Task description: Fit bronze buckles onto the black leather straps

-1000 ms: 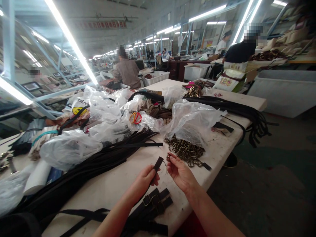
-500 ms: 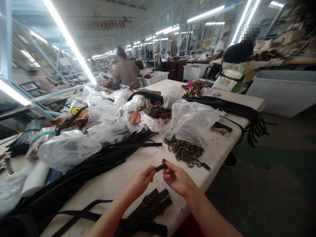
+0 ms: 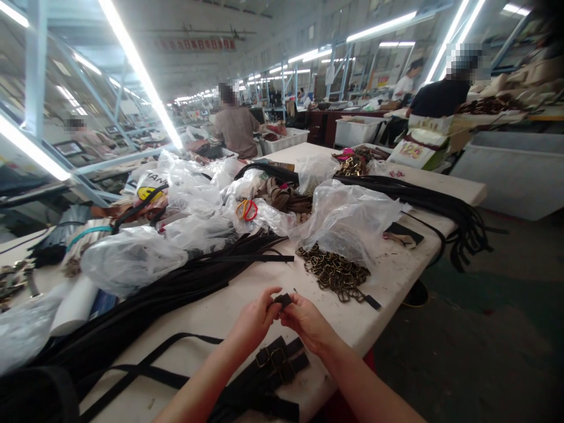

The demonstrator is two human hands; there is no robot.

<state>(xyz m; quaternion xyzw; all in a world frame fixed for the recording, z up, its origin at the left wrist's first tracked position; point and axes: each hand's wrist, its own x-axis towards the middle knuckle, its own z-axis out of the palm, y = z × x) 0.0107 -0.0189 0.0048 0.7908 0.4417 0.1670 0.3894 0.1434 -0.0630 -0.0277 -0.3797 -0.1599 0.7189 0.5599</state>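
Observation:
Close together over the front of the white table [image 3: 335,329], my left hand [image 3: 258,314] and my right hand [image 3: 304,317] both pinch a short dark strap end [image 3: 282,300]. Fingers cover much of it, and whether a buckle is on it I cannot tell. Just below them lie several black straps [image 3: 288,355] fitted with brass-coloured buckles [image 3: 277,356]. Beyond my right hand, a heap of loose bronze buckles [image 3: 337,271] spills from a clear plastic bag [image 3: 343,211].
Long black straps [image 3: 176,299] run along the table's left side, and more straps [image 3: 453,211] hang over its right edge. Red and orange scissor handles [image 3: 247,210] rest among plastic bags [image 3: 132,258]. People [image 3: 235,126] work farther back. White bins [image 3: 511,170] stand at right.
My hands have come closer together and the strap end is now folded between my fingers. The whole view has shifted slightly, with things appearing farther right.

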